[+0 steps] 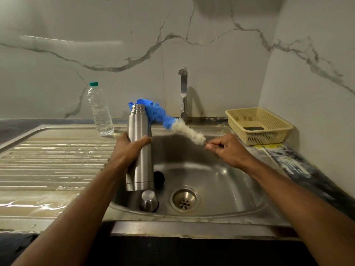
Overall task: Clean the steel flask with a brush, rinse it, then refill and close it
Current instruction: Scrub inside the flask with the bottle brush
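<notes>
My left hand [129, 148] grips the steel flask [139, 160] round its middle and holds it upright over the left side of the sink [221, 185]. Its mouth is uncapped. My right hand [226, 149] pinches the thin wire handle of a bottle brush [172, 122] with blue and white bristles. The brush slants up to the left, its blue end just right of the flask's neck and outside it. The flask's steel cup lid [148, 200] lies upside down in the basin beside a small black stopper [159, 178].
A clear plastic water bottle [99, 110] with a green cap stands on the ribbed drainboard [48, 160]. The tap [183, 93] rises behind the basin, shut off. A blue container [141, 102] peeks behind the flask. A cream plastic basket [259, 125] sits at the right.
</notes>
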